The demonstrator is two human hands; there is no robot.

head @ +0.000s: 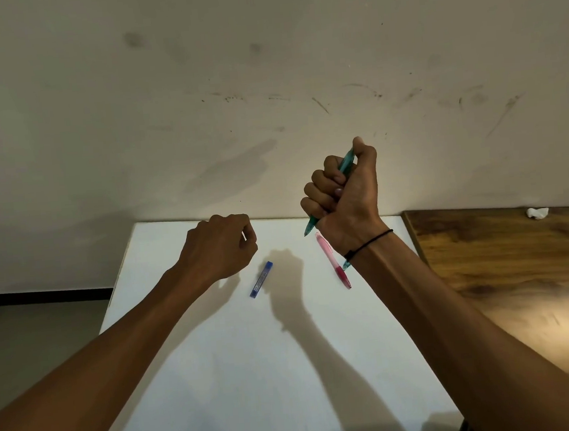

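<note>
Left grip (222,250): just left of centre, hovering over the far end of the white bench (221,375). My fingers curl in toward the thumb as for a fine pinch. The back of the hand hides what lies between them, so I cannot tell whether anything is held. I judge I keep it low and near so it can feed or catch something small.

Blue case (261,280): flat on the bench, just right of and below the left grip, not touching it. It is slim, likely a lead refill. I judge it lies between both arms so either can reach it.

Teal pencil (345,165): right of centre, raised off the bench against the wall. It slants, with its tip poking out down-left from the bottom of my fist.

Right grip (347,199): clamped in a fist round the teal pencil, thumb set on its upper end. That hold suits pressing the cap, I judge, not writing.

Pink pencil (333,262): lying on the bench below the right grip, its near end close by my wrist, parked out of the way. A teal tip (345,265) shows beside it, and I cannot tell what it belongs to.

Wooden top (522,280): right edge of the frame, beside the bench. It carries a crumpled white scrap (537,212) at its far edge.
</note>
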